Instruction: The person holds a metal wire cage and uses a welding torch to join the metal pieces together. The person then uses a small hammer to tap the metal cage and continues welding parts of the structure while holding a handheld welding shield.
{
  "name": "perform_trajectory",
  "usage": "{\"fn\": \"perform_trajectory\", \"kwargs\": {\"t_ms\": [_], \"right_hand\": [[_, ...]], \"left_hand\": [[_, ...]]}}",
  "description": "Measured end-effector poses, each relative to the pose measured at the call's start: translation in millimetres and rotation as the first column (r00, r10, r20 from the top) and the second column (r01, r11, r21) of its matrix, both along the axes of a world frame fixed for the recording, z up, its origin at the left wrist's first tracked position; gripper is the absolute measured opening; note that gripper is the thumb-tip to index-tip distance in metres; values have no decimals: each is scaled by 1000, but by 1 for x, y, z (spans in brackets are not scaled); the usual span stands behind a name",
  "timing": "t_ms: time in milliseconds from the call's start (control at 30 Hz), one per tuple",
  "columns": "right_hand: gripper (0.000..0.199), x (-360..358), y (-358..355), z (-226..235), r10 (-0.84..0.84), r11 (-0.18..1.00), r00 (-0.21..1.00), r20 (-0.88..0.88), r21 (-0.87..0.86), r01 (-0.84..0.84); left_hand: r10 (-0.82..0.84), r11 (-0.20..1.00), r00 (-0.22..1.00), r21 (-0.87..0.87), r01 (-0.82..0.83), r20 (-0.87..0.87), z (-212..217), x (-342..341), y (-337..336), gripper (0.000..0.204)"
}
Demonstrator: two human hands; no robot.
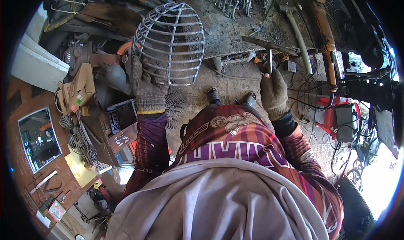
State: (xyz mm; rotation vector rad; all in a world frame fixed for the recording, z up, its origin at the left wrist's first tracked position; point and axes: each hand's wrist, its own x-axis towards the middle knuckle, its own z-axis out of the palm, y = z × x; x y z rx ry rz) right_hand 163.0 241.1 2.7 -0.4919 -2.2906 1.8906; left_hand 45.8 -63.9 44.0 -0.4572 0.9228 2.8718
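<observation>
A cage of bent metal rods [170,46], rounded like a face guard, is held up at the near left edge of the workbench. My left hand [148,88], in a grey knitted glove, grips its lower left side; the rods partly hide the fingers. To the right, my gloved right hand [274,94] is closed round the handle of a chipping hammer [269,45]. The hammer's long dark head points left and right above the fist, apart from the cage. One fingertip shows bare through the right glove.
On the workbench [227,33] lie a wooden-handled hammer [298,36] and an angle grinder [325,33] with a cable. Several upright metal pegs [235,0] stand at the back. A red machine [332,118] with cables sits on the right. Cartons and a board with a mirror [39,139] are left.
</observation>
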Motion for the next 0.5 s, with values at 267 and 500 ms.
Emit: {"fn": "perform_trajectory", "kwargs": {"t_ms": [267, 500], "right_hand": [[21, -7, 16, 12, -73, 997, 997, 31, -10, 73], [29, -12, 37, 31, -161, 983, 983, -92, 72, 168]], "left_hand": [[-112, 981, 960, 128, 149, -257, 6, 1, -17, 33], [-164, 949, 941, 212, 232, -296, 6, -2, -15, 38]]}}
